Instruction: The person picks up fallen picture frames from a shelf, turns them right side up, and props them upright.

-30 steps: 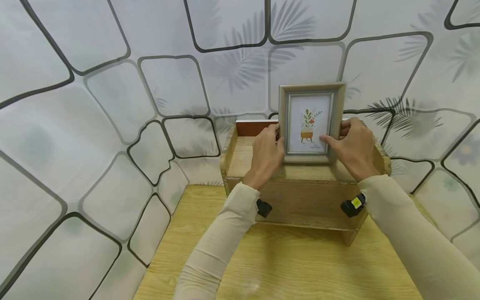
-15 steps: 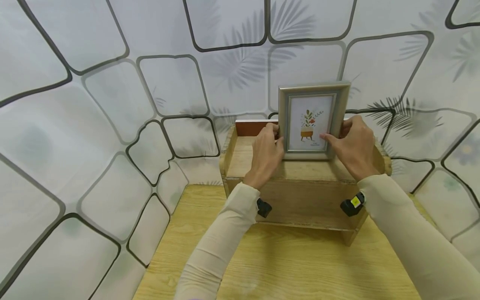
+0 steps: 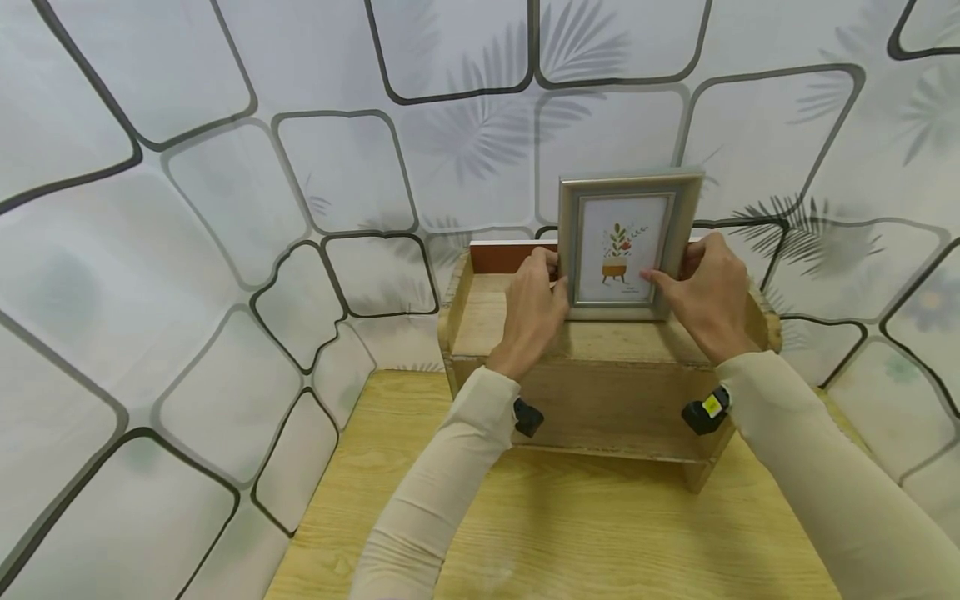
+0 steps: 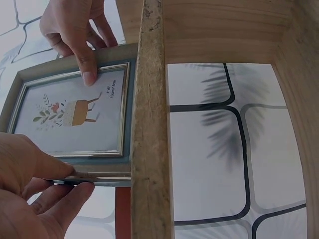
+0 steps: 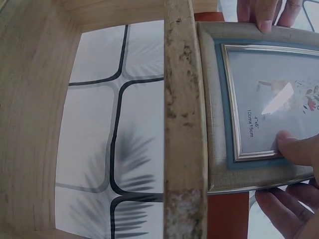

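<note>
A silver-beige picture frame [image 3: 626, 312] with a plant print stands upright on the top board of a small wooden shelf [image 3: 615, 408]. My left hand [image 3: 531, 310] grips its left edge, thumb at the front and fingers behind. On the opposite edge my right hand [image 3: 708, 298] pinches the frame, its thumb lying over the picture near the lower right corner. The left wrist view shows the frame's bottom [image 4: 133, 104] close to the shelf's front edge [image 4: 149, 119]. In the right wrist view the right thumb [image 5: 299, 149] presses the glass.
The shelf stands on a yellow wood-grain table [image 3: 585, 533] against a wall covering [image 3: 480, 150] with dark rounded outlines and leaf shadows. Along the shelf's back runs a reddish-brown strip [image 3: 502, 257] with a white top edge. A raised wooden side [image 3: 450, 317] bounds the shelf on the left.
The picture frame's lower edge has shifted back from the shelf's front edge, and its top right corner has moved slightly right. Both hands have kept their grip and barely moved.
</note>
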### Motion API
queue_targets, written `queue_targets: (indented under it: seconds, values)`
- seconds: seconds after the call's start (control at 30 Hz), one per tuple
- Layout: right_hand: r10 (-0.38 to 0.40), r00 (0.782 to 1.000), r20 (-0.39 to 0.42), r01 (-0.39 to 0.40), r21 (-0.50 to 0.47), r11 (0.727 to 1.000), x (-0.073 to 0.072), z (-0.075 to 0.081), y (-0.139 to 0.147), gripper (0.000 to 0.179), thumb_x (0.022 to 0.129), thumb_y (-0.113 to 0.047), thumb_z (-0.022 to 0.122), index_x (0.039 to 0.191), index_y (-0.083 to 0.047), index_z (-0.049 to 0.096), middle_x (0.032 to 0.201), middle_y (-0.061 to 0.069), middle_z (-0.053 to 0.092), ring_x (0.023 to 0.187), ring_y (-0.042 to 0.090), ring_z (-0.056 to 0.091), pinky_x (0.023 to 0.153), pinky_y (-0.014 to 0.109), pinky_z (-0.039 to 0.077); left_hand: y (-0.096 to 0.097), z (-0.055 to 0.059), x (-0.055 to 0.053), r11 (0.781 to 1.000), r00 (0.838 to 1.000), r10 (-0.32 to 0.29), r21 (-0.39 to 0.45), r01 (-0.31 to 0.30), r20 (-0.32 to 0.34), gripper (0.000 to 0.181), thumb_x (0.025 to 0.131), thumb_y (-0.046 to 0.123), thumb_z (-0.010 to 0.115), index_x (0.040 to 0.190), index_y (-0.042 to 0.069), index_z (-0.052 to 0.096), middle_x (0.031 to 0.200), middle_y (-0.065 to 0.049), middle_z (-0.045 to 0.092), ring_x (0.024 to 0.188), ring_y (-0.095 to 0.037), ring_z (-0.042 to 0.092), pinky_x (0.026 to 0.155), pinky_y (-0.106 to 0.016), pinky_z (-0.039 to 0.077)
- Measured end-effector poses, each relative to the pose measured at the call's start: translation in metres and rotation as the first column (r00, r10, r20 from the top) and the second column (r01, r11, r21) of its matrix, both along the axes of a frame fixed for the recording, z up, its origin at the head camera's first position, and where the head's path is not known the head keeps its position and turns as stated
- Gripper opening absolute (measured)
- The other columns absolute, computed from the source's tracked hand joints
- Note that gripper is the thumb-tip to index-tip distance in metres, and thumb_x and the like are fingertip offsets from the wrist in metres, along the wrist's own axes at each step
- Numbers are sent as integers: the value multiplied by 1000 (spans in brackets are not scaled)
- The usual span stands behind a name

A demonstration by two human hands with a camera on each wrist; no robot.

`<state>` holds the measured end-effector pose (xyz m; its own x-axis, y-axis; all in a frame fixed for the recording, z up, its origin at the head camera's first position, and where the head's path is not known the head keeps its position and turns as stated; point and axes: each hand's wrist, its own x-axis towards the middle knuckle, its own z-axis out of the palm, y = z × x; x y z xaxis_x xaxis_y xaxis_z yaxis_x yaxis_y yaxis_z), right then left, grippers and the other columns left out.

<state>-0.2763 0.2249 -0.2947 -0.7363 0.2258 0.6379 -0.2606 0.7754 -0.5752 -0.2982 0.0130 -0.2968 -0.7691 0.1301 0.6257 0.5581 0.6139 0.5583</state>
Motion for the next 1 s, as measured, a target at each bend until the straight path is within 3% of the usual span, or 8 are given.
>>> queue_targets:
  seconds: [0.3,0.5,0.6,0.67,0.73,0.83,1.0]
  values:
    - [16,1000,3,-16,4,1000,-1,-3,1,51,86,-23,84,109,9,52,101,28,65,85,39,63,70,38,44,-3,-3,-2,999,1000,-28,27,28,7,25,96,3,67,120,-1,60,109,-12,68,102,-22,68,88,-35,53]
    - [28,1000,10,-29,27,999,3,1,1,54,88,-28,80,115,9,52,99,27,63,85,40,62,73,44,45,-5,-3,-3,998,999,-41,51,40,22,30,96,4,68,124,-1,59,111,-12,69,102,-22,68,89,-35,52]
    - [32,999,-31,-32,22,999,7,6,1,61,89,-30,78,124,11,51,108,29,58,90,42,61,79,49,46,-5,-3,-3,997,998,-50,65,48,34,32,96,4,68,126,-1,58,112,-13,69,103,-22,68,88,-35,53]
    - [27,994,-110,-24,25,999,8,10,1,65,89,-30,78,130,12,48,117,31,53,96,43,56,83,52,44,-5,-3,-3,996,998,-55,71,51,44,34,96,4,68,128,-2,58,113,-13,69,103,-22,68,89,-35,52]
    - [14,978,-209,-9,25,1000,8,15,1,69,89,-28,79,134,11,47,125,32,48,106,45,51,94,53,41,-5,-2,-3,996,997,-57,70,53,55,36,96,5,68,130,-2,58,114,-13,68,104,-22,68,90,-35,52]
    - [22,933,-359,1,62,998,8,26,-2,67,90,-31,78,134,11,49,130,32,45,118,44,41,107,51,33,-4,-1,-3,997,996,-55,62,51,67,38,97,6,68,132,-2,58,116,-12,68,105,-22,68,91,-35,52]
    - [126,870,-477,-47,174,984,6,46,-21,66,92,-34,74,134,12,52,136,31,47,132,42,37,117,45,25,-4,0,-2,998,996,-50,40,47,76,39,97,6,68,133,-2,59,116,-13,67,105,-22,67,92,-35,52]
